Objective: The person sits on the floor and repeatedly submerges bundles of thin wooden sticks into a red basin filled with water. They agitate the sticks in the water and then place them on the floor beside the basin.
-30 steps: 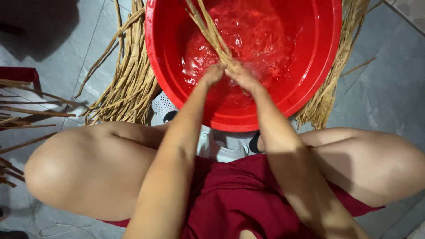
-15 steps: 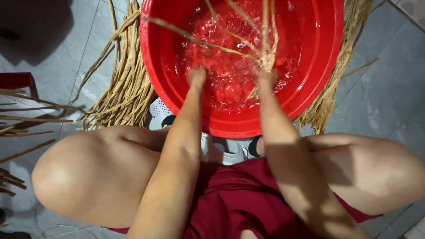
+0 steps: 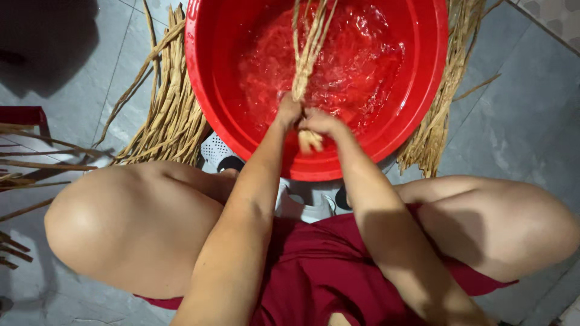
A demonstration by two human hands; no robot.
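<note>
While both hands point(image 3: 305, 119) grip it, the fibre bundle point(image 3: 307, 54) points away.

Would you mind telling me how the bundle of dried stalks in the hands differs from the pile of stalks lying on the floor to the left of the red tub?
The held bundle is thin, gathered tight and sits over the water; the floor pile is bigger, fanned out loosely on grey tiles. The bundle is gripped by the left hand and right hand; nothing touches the pile. Both are tan, long stalks.
</note>
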